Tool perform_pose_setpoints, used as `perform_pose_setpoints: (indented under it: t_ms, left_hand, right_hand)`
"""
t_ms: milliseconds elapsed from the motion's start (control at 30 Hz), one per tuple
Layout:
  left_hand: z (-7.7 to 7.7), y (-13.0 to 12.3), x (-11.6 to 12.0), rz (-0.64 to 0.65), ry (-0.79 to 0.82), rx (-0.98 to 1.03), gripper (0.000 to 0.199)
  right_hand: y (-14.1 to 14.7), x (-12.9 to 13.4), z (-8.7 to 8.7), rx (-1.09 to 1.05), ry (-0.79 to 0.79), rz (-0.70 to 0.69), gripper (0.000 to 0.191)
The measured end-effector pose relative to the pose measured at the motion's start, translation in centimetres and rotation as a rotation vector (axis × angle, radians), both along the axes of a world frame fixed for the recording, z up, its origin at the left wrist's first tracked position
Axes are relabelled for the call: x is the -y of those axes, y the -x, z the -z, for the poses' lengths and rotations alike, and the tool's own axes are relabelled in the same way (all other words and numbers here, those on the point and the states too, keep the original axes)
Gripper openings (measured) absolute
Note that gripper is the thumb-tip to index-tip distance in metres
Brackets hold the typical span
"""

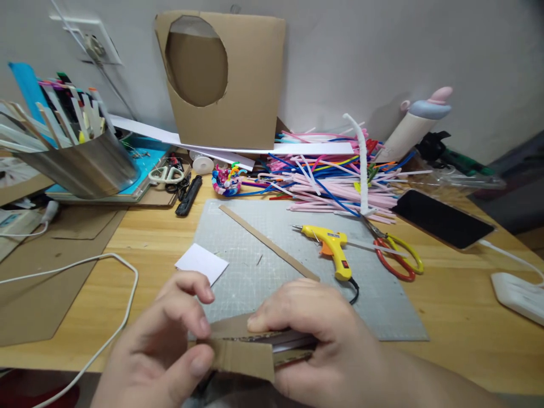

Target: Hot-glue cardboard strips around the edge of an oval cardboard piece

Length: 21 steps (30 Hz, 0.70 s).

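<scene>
A small folded cardboard piece (242, 358), with layers and open corrugated edges, is held between my hands above the near edge of the table. My right hand (327, 334) wraps round its right side, thumb below and fingers on top. Thumb and index finger of my left hand (165, 340) pinch its left end; the other fingers curl loosely above. Beyond them lies a grey cutting mat (238, 255) bearing a thin cardboard strip (270, 243) and a yellow glue gun (334, 246), nozzle to the left. A small white paper piece (202, 263) is just past my left hand.
Red-and-yellow-handled scissors (397, 258) and a phone (444, 218) lie to the right. Pipe cleaners (331, 181) pile up behind, beside a cardboard panel (250, 79) with a round hole. A metal pen holder (85, 167) stands left; a white cable (127, 314) crosses the table.
</scene>
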<state>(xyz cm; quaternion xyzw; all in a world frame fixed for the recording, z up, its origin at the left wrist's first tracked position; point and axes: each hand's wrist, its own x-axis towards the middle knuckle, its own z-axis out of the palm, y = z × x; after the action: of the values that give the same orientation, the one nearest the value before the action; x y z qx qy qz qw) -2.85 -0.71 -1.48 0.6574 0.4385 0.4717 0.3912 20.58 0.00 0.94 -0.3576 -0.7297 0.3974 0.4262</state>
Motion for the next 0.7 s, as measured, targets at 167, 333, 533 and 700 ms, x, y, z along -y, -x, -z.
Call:
perform_pose_setpoints:
  t_ms: [167, 333, 533, 700]
  left_hand:
    - [-0.2, -1.9, -0.7, 0.093, -0.199, -0.029, 0.017]
    - [1.6, -2.8, -1.1, 0.006, -0.572, -0.139, 0.046]
    - [2.0, -3.7, -1.7, -0.159, -0.797, -0.227, 0.036]
    - [1.0, -3.6, -1.6, -0.196, -0.808, -0.355, 0.034]
  right_hand:
    - [-0.1, -0.3, -0.1, -0.007, 0.114, -0.017, 0.019]
    - [-0.3, -1.0, 0.1, -0.025, 0.243, 0.037, 0.014]
    - [-0.3, -1.3, 0.1, -0.072, 0.272, 0.038, 0.012]
    - [-0.3, -1.1, 0.3, -0.042, 0.244, 0.051, 0.008]
